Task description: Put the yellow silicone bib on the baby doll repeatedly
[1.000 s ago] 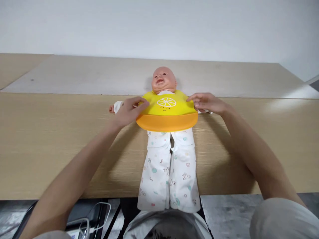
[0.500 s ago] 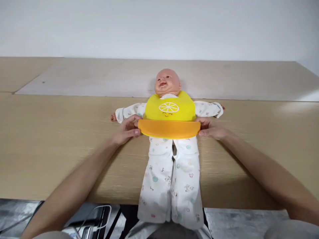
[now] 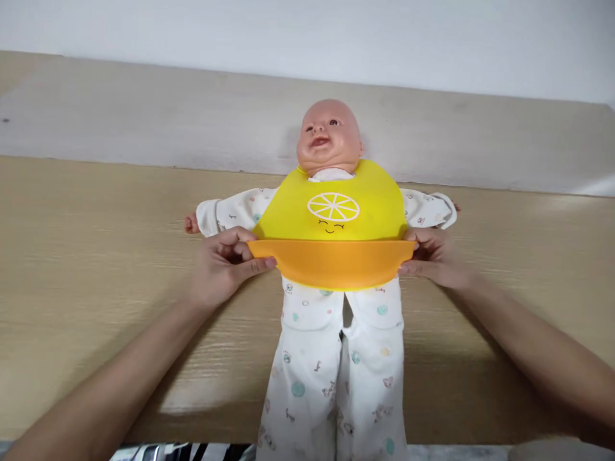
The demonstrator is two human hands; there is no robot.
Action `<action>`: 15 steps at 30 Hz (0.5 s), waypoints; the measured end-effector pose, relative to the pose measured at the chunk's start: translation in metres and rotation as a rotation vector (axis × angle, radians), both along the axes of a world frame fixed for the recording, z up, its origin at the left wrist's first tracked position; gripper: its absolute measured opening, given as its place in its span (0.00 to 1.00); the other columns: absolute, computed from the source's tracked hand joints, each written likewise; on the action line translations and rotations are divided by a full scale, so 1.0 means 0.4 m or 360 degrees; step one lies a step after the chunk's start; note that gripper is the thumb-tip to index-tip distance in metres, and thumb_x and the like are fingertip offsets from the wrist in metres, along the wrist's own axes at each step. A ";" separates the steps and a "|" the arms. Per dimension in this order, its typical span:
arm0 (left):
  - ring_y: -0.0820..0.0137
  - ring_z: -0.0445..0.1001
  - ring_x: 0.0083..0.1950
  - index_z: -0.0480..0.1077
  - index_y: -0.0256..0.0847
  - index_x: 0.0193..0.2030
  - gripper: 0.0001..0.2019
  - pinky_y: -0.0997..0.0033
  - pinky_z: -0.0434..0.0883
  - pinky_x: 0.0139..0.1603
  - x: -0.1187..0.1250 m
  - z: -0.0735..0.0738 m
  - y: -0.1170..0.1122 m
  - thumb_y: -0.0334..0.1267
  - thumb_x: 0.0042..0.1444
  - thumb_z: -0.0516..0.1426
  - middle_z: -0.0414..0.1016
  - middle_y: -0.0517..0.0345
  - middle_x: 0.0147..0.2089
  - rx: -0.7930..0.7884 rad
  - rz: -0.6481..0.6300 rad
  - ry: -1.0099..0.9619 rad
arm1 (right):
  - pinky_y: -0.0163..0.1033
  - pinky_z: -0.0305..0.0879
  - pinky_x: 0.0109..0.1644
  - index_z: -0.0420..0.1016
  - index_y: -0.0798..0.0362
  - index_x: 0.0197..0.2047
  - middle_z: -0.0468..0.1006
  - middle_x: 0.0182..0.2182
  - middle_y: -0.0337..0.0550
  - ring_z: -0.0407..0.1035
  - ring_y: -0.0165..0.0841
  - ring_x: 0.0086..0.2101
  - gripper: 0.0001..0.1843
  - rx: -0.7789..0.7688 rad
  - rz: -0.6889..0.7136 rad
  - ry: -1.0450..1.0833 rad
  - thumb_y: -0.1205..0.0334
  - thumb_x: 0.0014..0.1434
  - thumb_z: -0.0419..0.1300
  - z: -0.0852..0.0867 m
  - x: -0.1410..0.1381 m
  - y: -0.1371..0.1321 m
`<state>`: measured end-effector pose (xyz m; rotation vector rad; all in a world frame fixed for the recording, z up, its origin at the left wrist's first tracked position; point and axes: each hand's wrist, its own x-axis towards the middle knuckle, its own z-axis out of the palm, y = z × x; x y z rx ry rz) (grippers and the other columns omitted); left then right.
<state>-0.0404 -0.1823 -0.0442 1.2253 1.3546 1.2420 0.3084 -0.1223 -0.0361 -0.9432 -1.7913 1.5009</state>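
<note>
A baby doll in white patterned clothes lies face up, its arms spread and its legs toward me. Over its chest is a yellow bib with a white citrus slice and a smiling face printed on it. The bib's orange catch pocket runs across the doll's waist. My left hand pinches the pocket's left corner between thumb and fingers. At the opposite corner, my right hand grips the edge the same way. The pocket looks stretched sideways between both hands.
Beneath the doll is a wooden table, with a greyish strip along its back and a white wall behind. Below the near edge, part of some equipment shows at the bottom left.
My view has come closer and tilted down, so the doll looks larger. Both hands keep hold of the pocket's corners, which now look pulled outward and more pointed.
</note>
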 end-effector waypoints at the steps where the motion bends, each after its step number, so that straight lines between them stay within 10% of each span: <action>1: 0.83 0.50 0.18 0.68 0.37 0.26 0.16 0.81 0.48 0.18 0.002 0.003 -0.002 0.39 0.41 0.72 0.57 0.70 0.16 0.0012 0.0019 0.0044 | 0.24 0.59 0.22 0.65 0.57 0.25 0.67 0.20 0.35 0.62 0.19 0.21 0.21 0.0032 -0.0019 -0.0022 0.55 0.48 0.72 0.005 -0.001 -0.002; 7: 0.83 0.48 0.19 0.71 0.37 0.24 0.12 0.78 0.46 0.19 0.019 0.017 -0.005 0.35 0.41 0.71 0.52 0.70 0.17 0.0176 0.0155 0.0146 | 0.26 0.59 0.24 0.64 0.57 0.24 0.66 0.22 0.36 0.62 0.20 0.23 0.21 0.0378 -0.0150 -0.0133 0.55 0.52 0.70 0.025 -0.015 -0.008; 12: 0.83 0.49 0.20 0.74 0.37 0.25 0.10 0.77 0.47 0.19 0.018 0.013 -0.006 0.35 0.41 0.71 0.53 0.70 0.18 0.0260 0.0303 0.0248 | 0.45 0.69 0.56 0.73 0.53 0.29 0.71 0.47 0.44 0.67 0.34 0.51 0.13 0.1105 -0.0371 -0.0298 0.54 0.52 0.70 0.023 -0.015 -0.004; 15: 0.81 0.52 0.21 0.75 0.39 0.24 0.09 0.75 0.50 0.20 0.007 0.004 0.001 0.35 0.42 0.71 0.58 0.68 0.18 0.0387 0.0261 0.0357 | 0.50 0.68 0.58 0.74 0.53 0.30 0.63 0.60 0.42 0.61 0.41 0.61 0.13 0.1250 -0.0442 -0.0348 0.53 0.53 0.69 0.016 -0.010 -0.001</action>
